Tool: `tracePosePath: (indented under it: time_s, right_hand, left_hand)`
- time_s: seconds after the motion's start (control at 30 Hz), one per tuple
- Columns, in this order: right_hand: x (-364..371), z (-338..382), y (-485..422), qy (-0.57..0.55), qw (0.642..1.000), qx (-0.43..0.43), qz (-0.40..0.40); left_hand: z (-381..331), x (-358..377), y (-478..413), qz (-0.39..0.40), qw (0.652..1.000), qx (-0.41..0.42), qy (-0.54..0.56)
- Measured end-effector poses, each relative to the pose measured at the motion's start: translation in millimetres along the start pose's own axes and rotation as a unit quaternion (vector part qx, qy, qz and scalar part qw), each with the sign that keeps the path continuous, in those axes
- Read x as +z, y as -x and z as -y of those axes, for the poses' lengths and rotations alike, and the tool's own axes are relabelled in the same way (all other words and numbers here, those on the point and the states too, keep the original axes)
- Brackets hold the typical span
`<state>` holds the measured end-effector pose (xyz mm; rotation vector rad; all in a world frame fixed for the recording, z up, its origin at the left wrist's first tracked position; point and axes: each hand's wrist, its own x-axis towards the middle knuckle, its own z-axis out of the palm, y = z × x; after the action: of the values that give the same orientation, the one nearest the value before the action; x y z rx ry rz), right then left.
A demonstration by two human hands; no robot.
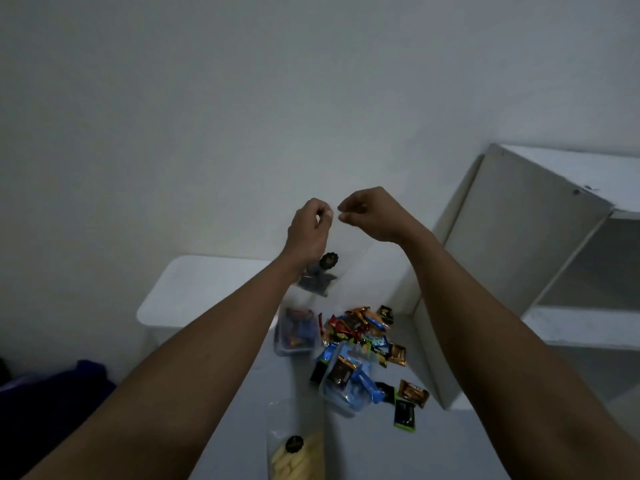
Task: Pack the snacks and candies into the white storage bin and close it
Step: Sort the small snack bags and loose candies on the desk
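Note:
Both my hands are raised in front of the wall and pinch the top edge of a clear plastic bag [349,258], my left hand [308,226] at its left corner and my right hand [370,213] at its right. The bag hangs down with dark snacks and a dark round label [320,275] near its bottom. Below it stands the white storage bin [194,289] with its lid on. A pile of coloured candy wrappers [360,334] lies on the floor, with two clear tubs [296,332] [348,381] holding more candies.
Another clear bag of pale yellow snacks [298,452] lies at the bottom centre. A white shelf unit [540,258] stands on the right. A dark blue cloth [59,393] lies at the lower left. Loose packets [405,412] lie near the shelf's base.

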<state>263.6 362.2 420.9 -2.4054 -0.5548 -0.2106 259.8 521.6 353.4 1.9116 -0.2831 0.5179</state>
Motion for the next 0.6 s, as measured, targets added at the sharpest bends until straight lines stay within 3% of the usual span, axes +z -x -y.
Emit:
tracePosePath:
  time_s: [0.17, 0.4, 0.6]
  right_hand:
    - [-9.5, 31.3, 6.0, 0.055, 0.998, -0.024, 0.014]
    - [-12.0, 54.9, 11.1, 0.077, 0.994, -0.051, -0.049]
    - [-14.1, 72.4, 11.7, 0.076, 0.993, -0.054, -0.068]
  left_hand:
    - [-23.2, -25.2, 8.7, 0.015, 0.999, 0.031, 0.011]
    - [-48.6, -48.2, 11.7, 0.006, 0.998, 0.022, 0.057]
    - [-72.3, -46.1, 16.7, -0.095, 0.991, -0.01, 0.095]
